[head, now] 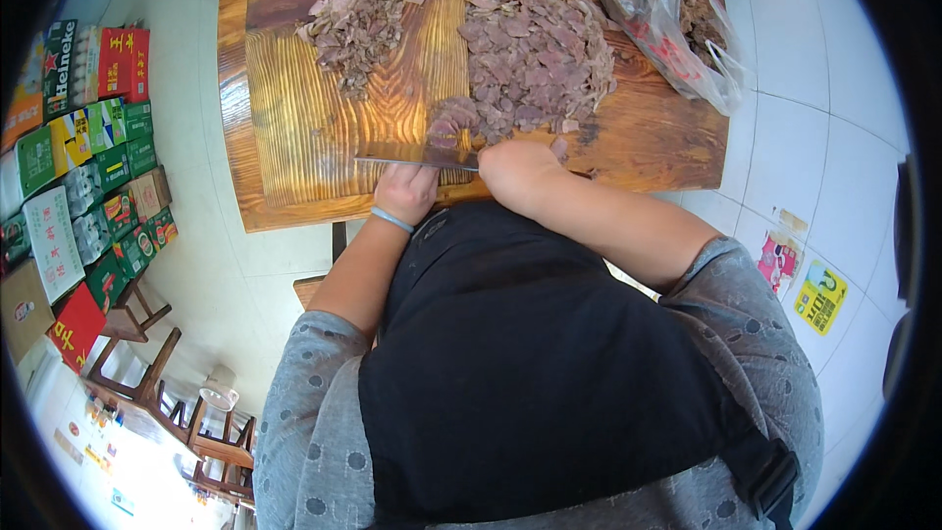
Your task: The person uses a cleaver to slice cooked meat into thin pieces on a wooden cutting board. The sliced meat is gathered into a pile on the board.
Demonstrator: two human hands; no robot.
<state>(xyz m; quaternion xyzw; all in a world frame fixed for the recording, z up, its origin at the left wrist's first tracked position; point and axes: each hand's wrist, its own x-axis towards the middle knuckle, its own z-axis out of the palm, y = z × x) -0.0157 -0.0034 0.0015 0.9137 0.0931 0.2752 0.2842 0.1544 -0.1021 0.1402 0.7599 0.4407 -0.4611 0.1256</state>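
My right hand (515, 165) grips the handle of a cleaver (412, 155), its wide blade reaching left over a thick wooden cutting board (283, 114). Close against the blade's near side is my left hand (407, 190), a pale band on its wrist. The blade hides its fingertips, and whatever lies under them cannot be seen. Just beyond the blade, thin brownish-pink slices of meat (450, 120) fan out in an overlapping row. A large heap of similar slices (541, 51) spreads to the right of the board. A smaller pile of slices and bits (357, 33) sits on the board.
The wooden table (662, 151) carries a plastic bag (662, 22) with brown chunks at its far right. Stacked drink cartons (110, 140) line the left side. Wooden stools (147, 375) stand at lower left, and stickers (820, 298) mark the white tiles at right.
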